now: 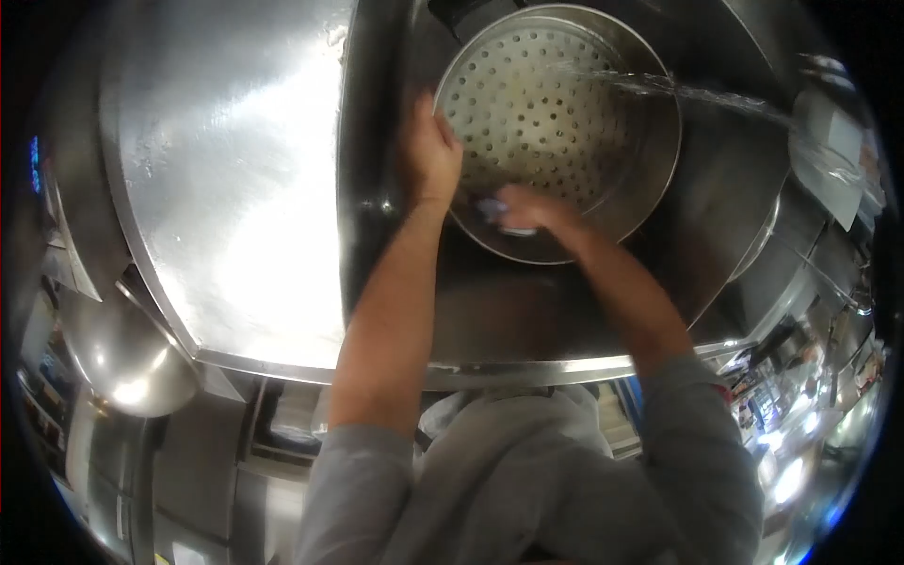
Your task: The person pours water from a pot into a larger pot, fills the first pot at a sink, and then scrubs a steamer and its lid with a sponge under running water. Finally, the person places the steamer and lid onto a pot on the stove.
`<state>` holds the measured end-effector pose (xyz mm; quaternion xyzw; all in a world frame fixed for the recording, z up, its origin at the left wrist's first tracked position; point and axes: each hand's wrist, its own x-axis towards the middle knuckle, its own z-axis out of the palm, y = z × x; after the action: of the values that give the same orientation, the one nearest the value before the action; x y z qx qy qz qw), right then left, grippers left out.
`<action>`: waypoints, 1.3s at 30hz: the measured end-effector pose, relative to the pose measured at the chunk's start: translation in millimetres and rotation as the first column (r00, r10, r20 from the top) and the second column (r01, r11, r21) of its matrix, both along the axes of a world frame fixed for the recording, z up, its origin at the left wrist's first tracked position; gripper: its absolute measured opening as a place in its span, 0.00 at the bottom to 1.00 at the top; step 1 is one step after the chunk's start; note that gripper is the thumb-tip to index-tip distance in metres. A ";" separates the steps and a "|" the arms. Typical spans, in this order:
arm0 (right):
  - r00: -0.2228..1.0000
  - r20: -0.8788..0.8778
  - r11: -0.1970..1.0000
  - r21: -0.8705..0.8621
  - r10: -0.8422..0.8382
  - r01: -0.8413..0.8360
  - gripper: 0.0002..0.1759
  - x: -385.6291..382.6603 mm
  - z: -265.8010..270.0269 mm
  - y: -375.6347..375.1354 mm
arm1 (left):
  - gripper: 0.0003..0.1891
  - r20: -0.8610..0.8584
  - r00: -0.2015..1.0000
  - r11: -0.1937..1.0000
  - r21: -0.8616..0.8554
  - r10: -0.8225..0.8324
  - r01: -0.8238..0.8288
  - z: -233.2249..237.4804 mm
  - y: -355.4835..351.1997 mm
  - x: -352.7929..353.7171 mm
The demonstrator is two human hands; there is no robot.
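Observation:
A large round steel pot with a perforated bottom (pixel 556 104) lies tilted in a deep steel sink (pixel 678 245). My left hand (pixel 430 151) grips the pot's near-left rim. My right hand (pixel 532 209) is inside the pot at its lower wall, closed on a small bluish-white scrub pad (pixel 494 212) pressed against the metal. A stream of water (pixel 678 89) runs from the right into the pot.
A wide steel counter (pixel 235 169) lies left of the sink. A steel bowl (pixel 122 358) sits lower left below the counter edge. Clear wrapped items (pixel 829 141) rest at the right of the sink. Shelves with goods fill the lower right.

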<state>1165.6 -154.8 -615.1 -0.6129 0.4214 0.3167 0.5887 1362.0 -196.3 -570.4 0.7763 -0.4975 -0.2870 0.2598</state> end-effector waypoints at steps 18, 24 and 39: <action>0.426 0.535 0.148 -0.484 -0.729 0.862 0.26 -107.7 139.9 -79.9 | 0.36 -0.564 0.686 0.887 -0.323 -0.460 0.330 151.7 -143.0 -135.6; 0.184 0.651 -0.160 -0.432 -0.737 0.888 0.21 -183.4 181.4 45.8 | 0.29 -0.301 0.560 0.589 -0.007 -0.772 0.808 121.9 -11.1 -176.4; -0.328 0.877 -0.652 0.022 -0.352 0.758 0.20 -210.2 278.5 111.6 | 0.11 -0.373 0.437 0.436 0.092 -0.818 0.895 223.0 70.0 -168.4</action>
<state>955.4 -43.2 -336.6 -0.2267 0.6448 -0.6787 0.2686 1193.6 -126.2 -347.4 0.3909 -0.7379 -0.5493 0.0306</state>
